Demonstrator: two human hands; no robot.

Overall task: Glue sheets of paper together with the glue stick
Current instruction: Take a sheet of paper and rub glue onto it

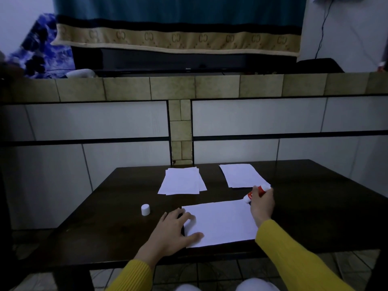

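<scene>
A white sheet of paper [222, 222] lies on the dark table [117, 223] in front of me. My left hand [174, 229] rests flat on the sheet's left edge, fingers spread. My right hand [262, 204] grips a red and white glue stick [255, 193], its uncapped tip touching the sheet's far right corner. The stick's white cap [145, 209] stands alone on the table, left of the sheet. Two more lots of paper lie farther back: a small stack [181, 181] at centre and another [241, 175] to the right.
A tiled wall [126, 120] rises just behind the table's far edge, with a ledge on top. A dark flat screen [189, 61] under a hanging cloth stands on the ledge. My knees show below the table's near edge.
</scene>
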